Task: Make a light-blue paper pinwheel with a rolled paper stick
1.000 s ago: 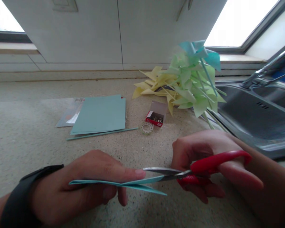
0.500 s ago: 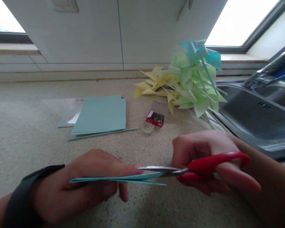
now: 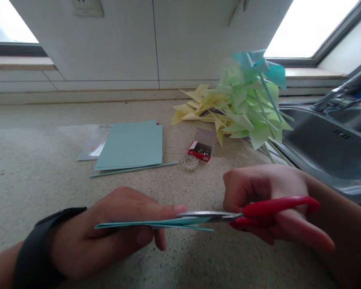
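My left hand [image 3: 114,228] pinches a folded sheet of blue paper [image 3: 123,224] between thumb and fingers, held edge-on to me above the counter. A black band circles that wrist. In my right hand [image 3: 267,192] is a pair of scissors [image 3: 273,208] with red handles, my fingers through the loops. Its blades reach left along the paper's right end, one blade over it and its tip by my left index fingertip. The other blade is partly hidden by the paper.
Behind my hands lie light-blue paper sheets [image 3: 129,144] over a clear plastic bag [image 3: 88,150], and a thin blue stick [image 3: 132,170]. Nearby are a tape roll [image 3: 189,163] and an open red box [image 3: 199,151] of small metal pieces. Paper pinwheels [image 3: 243,100] stand beside the sink [image 3: 319,140].
The whole view has shifted slightly, so everything sits a little further right. My hands, the folded paper and the scissors keep nearly the same positions relative to each other.
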`<action>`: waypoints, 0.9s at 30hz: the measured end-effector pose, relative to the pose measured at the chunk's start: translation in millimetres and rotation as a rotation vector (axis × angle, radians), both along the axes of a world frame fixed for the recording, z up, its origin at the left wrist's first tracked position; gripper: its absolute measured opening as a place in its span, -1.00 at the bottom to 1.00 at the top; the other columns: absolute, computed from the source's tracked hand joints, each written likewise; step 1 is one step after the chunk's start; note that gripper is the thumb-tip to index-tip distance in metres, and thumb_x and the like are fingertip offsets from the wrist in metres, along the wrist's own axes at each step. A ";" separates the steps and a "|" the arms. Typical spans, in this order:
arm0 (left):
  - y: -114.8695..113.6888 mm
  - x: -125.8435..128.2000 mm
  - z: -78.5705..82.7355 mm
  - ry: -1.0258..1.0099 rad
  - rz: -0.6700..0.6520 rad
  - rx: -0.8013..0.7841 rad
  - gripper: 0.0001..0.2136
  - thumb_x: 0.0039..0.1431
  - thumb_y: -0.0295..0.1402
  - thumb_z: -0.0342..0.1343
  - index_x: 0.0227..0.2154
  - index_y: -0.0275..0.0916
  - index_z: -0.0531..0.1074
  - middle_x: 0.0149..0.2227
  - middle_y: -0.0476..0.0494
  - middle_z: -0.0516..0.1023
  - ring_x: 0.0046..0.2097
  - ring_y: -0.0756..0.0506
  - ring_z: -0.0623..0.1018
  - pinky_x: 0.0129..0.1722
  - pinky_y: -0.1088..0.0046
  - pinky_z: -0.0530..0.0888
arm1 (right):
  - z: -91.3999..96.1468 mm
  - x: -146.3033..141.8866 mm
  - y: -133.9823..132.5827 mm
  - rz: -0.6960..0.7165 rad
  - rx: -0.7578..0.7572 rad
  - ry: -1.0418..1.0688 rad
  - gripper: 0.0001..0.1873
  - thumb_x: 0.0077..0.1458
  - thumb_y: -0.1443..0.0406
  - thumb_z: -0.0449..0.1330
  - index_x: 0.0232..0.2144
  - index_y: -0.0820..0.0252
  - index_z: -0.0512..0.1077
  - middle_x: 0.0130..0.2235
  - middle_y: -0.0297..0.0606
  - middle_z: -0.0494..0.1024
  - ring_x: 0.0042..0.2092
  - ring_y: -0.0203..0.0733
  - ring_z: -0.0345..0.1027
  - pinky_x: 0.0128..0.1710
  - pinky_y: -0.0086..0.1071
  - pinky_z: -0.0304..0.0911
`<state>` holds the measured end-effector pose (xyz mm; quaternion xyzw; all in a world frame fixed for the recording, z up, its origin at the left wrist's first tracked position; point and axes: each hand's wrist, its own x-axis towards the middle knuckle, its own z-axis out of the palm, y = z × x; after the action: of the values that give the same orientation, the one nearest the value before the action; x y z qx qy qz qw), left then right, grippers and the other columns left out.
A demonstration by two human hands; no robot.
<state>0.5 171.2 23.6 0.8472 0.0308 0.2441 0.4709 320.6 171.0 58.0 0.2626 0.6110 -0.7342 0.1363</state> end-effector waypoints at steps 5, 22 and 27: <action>-1.5 -0.5 -1.0 0.003 0.013 0.005 -0.53 0.43 -0.49 -0.07 0.35 -0.19 0.25 -0.22 -0.13 0.68 -0.28 -0.05 0.66 -0.27 0.46 0.56 | -2.5 3.3 1.1 -0.021 -0.013 -0.029 -0.21 -0.23 -0.40 0.23 -0.46 0.23 0.40 -0.48 -0.35 0.44 -0.49 -0.28 0.32 -0.53 -0.41 0.30; -4.7 1.1 -1.3 0.002 0.093 -0.014 -0.55 0.45 -0.40 -0.07 0.35 -0.12 0.26 -0.28 -0.20 0.70 -0.33 -0.11 0.65 -0.31 0.41 0.57 | -12.0 6.4 0.1 -0.078 0.066 -0.018 -0.31 -0.10 -0.30 0.29 -0.52 0.23 0.40 -0.56 -0.34 0.48 -0.58 -0.30 0.34 -0.65 -0.47 0.26; -3.3 1.4 -0.5 0.009 0.073 0.002 -0.53 0.42 -0.46 -0.06 0.35 -0.17 0.26 -0.27 -0.22 0.70 -0.33 -0.12 0.65 -0.31 0.41 0.57 | 5.7 -6.6 -6.9 -0.081 0.030 -0.077 -0.21 -0.32 -0.42 0.21 -0.56 0.19 0.28 -0.57 -0.40 0.42 -0.60 -0.36 0.26 -0.68 -0.50 0.20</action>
<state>2.0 167.9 23.1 0.8472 0.0638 0.2572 0.4605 314.1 164.1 63.7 0.3174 0.6052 -0.7192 0.1259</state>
